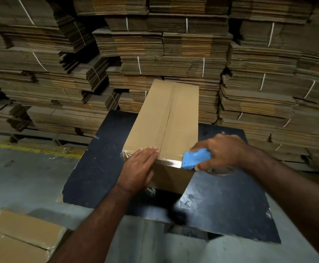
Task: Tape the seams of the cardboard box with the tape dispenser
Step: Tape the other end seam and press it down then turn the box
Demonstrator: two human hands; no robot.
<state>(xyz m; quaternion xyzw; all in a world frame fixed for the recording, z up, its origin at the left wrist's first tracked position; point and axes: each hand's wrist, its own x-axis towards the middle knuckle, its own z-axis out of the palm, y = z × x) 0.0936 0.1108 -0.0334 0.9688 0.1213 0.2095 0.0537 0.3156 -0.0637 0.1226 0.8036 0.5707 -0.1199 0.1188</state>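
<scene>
A long brown cardboard box [154,118] lies on a black table [98,168], its top flaps closed with a taped centre seam running away from me. My left hand [139,168] lies flat, fingers together, on the box's near top edge at the left. My right hand [221,150] grips a blue tape dispenser [194,158] at the near right corner of the box. Shiny clear tape [171,162] runs along the near top edge between my two hands, and a bit of it sticks out at the near left corner.
Tall stacks of flattened, strapped cardboard [173,44] fill the whole background behind the table. Another taped box [18,238] sits at the lower left on the grey floor. A yellow floor line [22,149] runs at the left.
</scene>
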